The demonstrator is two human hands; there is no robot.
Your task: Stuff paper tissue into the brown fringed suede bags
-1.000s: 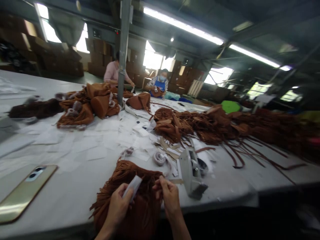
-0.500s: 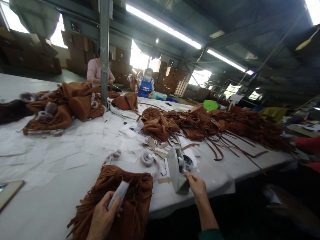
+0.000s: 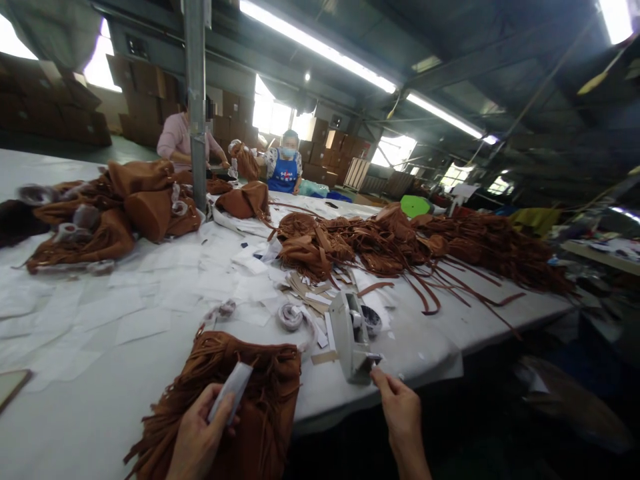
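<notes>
A brown fringed leather bag point(image 3: 265, 393) lies on the table in front of me. Over it, my left hand point(image 3: 203, 417) is closed round a folded white paper wrap point(image 3: 233, 392), which sits at the end of a thin brown cord on the bag. To the right stands a grey tape dispenser point(image 3: 345, 333). At its near, cutting end my right hand point(image 3: 397, 400) is closed in a pinch, thumb against forefinger, on what looks like the end of clear tape; the tape itself is barely visible. A wrapped strap coil point(image 3: 290, 318) rests beside the bag's far edge.
Brown bags and straps point(image 3: 360, 243) are heaped across the table, with more bags point(image 3: 145, 200) at the left. White paper sheets point(image 3: 145, 323) and card strips point(image 3: 313, 293) lie scattered. A metal post point(image 3: 196, 113) rises beyond. Two people point(image 3: 285, 167) work on the far side.
My right hand has drawn slightly down and towards me at the dispenser's front end. My left hand keeps its hold on the paper wrap. The view has shifted a little to the right.
</notes>
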